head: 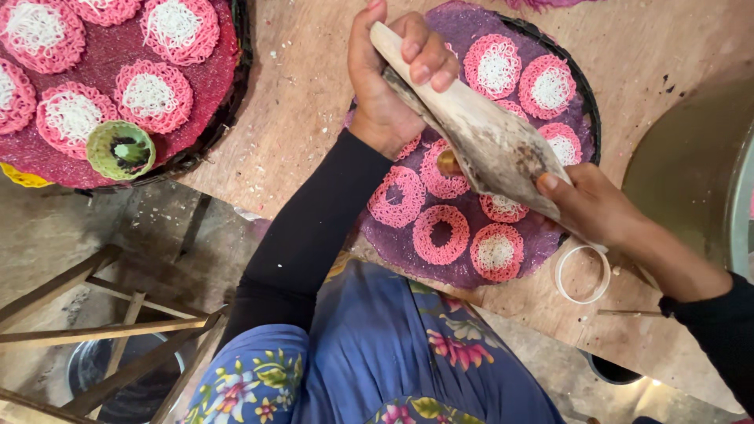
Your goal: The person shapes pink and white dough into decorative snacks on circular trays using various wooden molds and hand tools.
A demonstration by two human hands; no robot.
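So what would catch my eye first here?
Probably the pink lacy noodle rings, some with white centres, on the round purple tray at the middle. Above it the left hand and right hand hold a stained cloth bag. A red tray of similar rings sits top left.

Single head view — looks steeply down, close over hands (487, 133) and table (298, 118).
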